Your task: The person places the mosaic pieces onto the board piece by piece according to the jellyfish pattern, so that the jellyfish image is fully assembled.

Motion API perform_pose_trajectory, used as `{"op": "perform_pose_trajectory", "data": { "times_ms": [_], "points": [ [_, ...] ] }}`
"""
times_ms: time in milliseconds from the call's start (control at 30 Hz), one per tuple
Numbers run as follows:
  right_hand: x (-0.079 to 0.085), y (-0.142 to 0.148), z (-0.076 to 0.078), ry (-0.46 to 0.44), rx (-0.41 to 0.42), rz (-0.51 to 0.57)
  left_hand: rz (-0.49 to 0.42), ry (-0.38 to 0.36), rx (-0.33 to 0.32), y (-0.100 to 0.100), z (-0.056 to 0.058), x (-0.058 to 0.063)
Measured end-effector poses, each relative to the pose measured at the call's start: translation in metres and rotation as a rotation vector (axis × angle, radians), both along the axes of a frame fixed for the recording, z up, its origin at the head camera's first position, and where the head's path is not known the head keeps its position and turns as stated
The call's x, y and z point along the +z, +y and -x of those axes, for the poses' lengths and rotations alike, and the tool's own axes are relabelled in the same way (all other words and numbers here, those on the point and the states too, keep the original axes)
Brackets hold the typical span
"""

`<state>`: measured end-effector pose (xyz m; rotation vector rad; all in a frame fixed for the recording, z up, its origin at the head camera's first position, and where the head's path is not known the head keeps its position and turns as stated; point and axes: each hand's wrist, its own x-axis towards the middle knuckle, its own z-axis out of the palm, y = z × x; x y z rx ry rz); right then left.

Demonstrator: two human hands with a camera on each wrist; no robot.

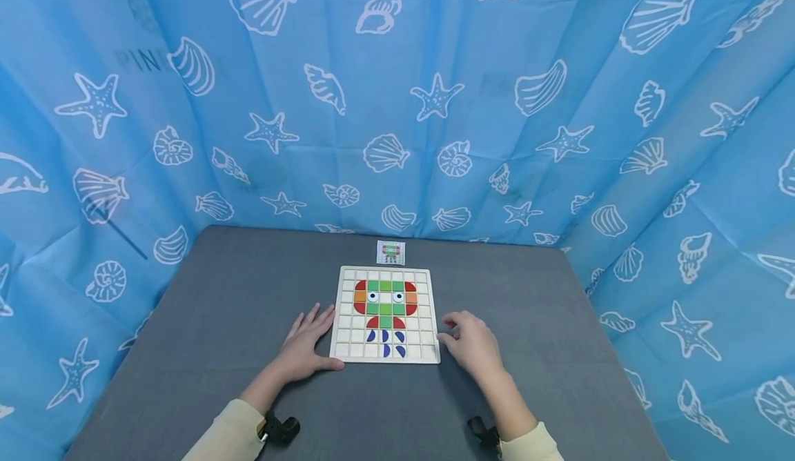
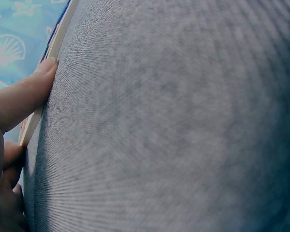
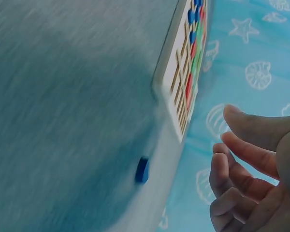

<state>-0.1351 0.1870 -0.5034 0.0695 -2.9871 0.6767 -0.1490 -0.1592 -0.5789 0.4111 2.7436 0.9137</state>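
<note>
On the table lies a white square grid board (image 1: 422, 350). Red, green and orange pieces and two eye pieces form a figure on it, with several blue half-round pieces (image 1: 385, 350) in the lower rows. The thumb of my left hand (image 1: 302, 352) touches the board's front left corner, and its outstretched fingers lie along the left edge. My right hand (image 1: 473, 344) hovers by the right edge, fingers loosely bent, nothing visible between them. In the right wrist view a loose blue piece (image 3: 142, 170) sits on the table beside the board; the head view does not show it.
A small picture card (image 1: 390, 252) showing a similar figure lies behind the board. The grey table (image 1: 279, 268) is bordered at the back and sides by a blue curtain (image 1: 397, 102) with shell prints.
</note>
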Motion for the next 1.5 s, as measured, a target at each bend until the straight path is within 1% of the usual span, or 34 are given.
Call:
{"op": "perform_pose_trajectory", "data": {
  "times_ms": [133, 233, 300, 467, 533, 733, 967, 1233, 1367, 1500],
  "points": [
    [-0.005, 0.016, -0.002, -0.033, -0.021, -0.014, -0.004, 0.005, 0.0, 0.0, -0.001, 0.0],
    [-0.01, 0.027, -0.004, -0.075, -0.042, -0.039, -0.012, 0.0, -0.003, 0.001, -0.001, 0.0],
    [-0.014, 0.032, -0.005, -0.096, -0.042, -0.046, -0.017, -0.003, -0.002, 0.001, -0.001, 0.0],
    [-0.022, 0.037, -0.005, -0.125, -0.015, -0.008, -0.012, -0.001, 0.005, 0.0, -0.001, -0.002],
    [-0.024, 0.037, -0.004, -0.131, -0.017, 0.001, -0.007, -0.002, 0.004, 0.0, 0.0, -0.002],
    [-0.028, 0.035, -0.002, -0.128, -0.029, -0.004, -0.006, -0.006, 0.002, 0.0, 0.0, -0.001],
    [-0.029, 0.033, -0.003, -0.118, -0.044, 0.001, -0.021, -0.008, 0.005, 0.001, -0.002, 0.002],
    [-0.029, 0.031, -0.003, -0.104, -0.043, -0.007, -0.004, -0.004, 0.013, 0.001, -0.001, 0.001],
    [-0.029, 0.03, -0.002, -0.104, -0.062, 0.015, -0.003, -0.002, 0.009, 0.001, -0.001, 0.001],
    [-0.024, 0.024, 0.001, -0.075, -0.066, 0.055, -0.003, -0.001, 0.009, 0.001, -0.001, 0.0]
  ]
}}
